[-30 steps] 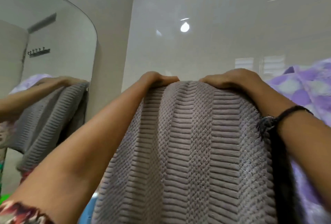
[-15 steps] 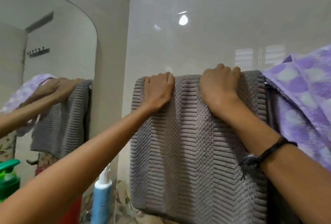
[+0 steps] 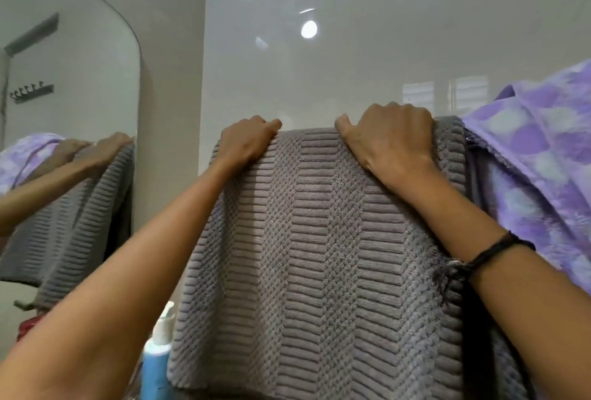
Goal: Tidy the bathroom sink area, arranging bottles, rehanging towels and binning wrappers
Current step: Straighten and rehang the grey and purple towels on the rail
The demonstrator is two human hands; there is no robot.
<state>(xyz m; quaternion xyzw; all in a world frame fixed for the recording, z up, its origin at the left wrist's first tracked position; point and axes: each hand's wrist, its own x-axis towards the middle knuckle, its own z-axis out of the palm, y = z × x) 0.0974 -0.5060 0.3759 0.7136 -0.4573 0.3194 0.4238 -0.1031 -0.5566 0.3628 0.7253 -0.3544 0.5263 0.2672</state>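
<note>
Towels number two along the wall: one grey ribbed towel (image 3: pixel 323 255) is hanging in the middle, and one purple patterned towel (image 3: pixel 540 156) is hanging just beside it on the right, their edges touching. Two hands are working at the grey towel's top fold. The left hand (image 3: pixel 246 142) is resting on the upper left corner with its fingers curled over the top edge, its grip closing on the cloth. The right hand (image 3: pixel 391 137) is sitting near the upper right part, fingers bent over the fold and thumb stretching leftward along it, likewise gripping the grey towel. Whatever rail is carrying the towels is lying hidden under the fabric. One black cord bracelet (image 3: pixel 486 255) is circling the right wrist. One blue bottle (image 3: pixel 156 364) with a white top is standing below, partly behind the left forearm and just beside the towel's lower left corner. One mirror (image 3: pixel 64 80) on the left wall is reflecting the arms and both towels.
</note>
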